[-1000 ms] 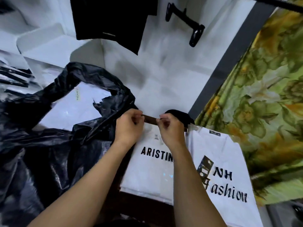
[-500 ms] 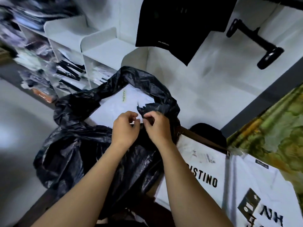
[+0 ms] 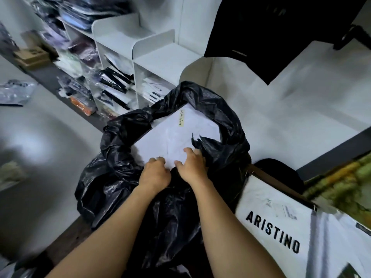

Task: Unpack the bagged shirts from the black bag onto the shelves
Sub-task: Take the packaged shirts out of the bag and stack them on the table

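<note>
A big crumpled black bag (image 3: 124, 173) lies open in front of me on a dark wooden surface. Inside its mouth shows a white bagged shirt (image 3: 176, 135) with a small yellow handwritten label. My left hand (image 3: 155, 174) rests at the near edge of that shirt, fingers curled down onto it. My right hand (image 3: 192, 165) sits beside it, fingers spread over the shirt's near right corner where the torn black plastic meets it. Whether either hand has a real grip is hidden by the fingers. White shelves (image 3: 152, 57) stand behind the bag.
Two white bagged shirts lie at the right, one printed ARISTINO (image 3: 277, 227). A black garment (image 3: 271, 33) hangs above. The shelf cubbies hold several packed clothes (image 3: 116, 79). A green floral cloth (image 3: 345, 187) is at the far right, and a cardboard box (image 3: 32, 56) at the far left.
Both hands left the ARISTINO shirt at the right, went left to the black bag's rim, then reached down onto the white shirt inside it. The view swung left.
</note>
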